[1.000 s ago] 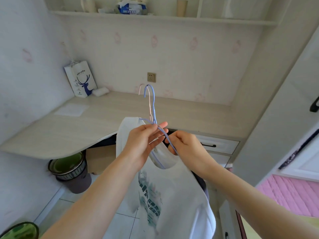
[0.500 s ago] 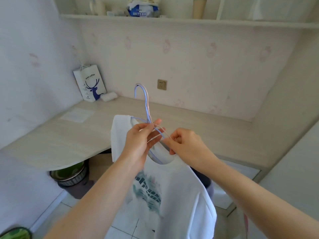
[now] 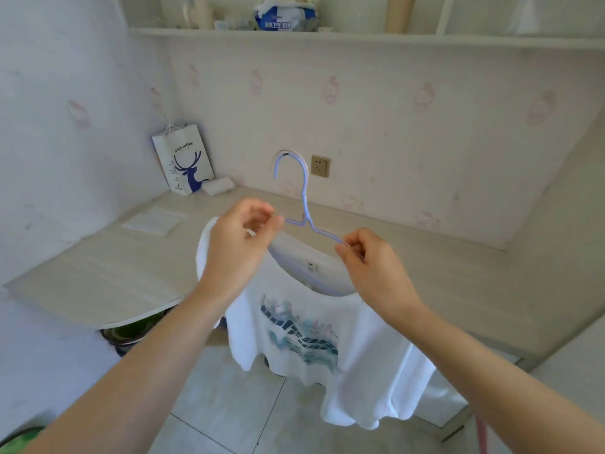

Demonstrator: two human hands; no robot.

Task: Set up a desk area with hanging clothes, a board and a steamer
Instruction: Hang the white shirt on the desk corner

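- Head view: both bare hands hold a thin light-blue wire hanger in the air, in front of the pale wood-grain bench and above the tiled floor.
- Left hand: its grip is pinched together on the hanger's left shoulder wire, at the collar of the white T-shirt with a blue-green chest print.
- Right hand: its grip is clamped on the hanger's right shoulder wire, fingertips touching the wire just above the neckline.
- T-shirt hangs from the hanger, print facing the camera, its hem loose above the floor and clear of the bench's front edge.
- Hanger's hook stands upright, near the beige wall socket in the picture.
- White paper bag with a blue deer print stands in the bench's far left corner, a small white roll just beside it.
- Flat white sheet lies near the bench's left edge.
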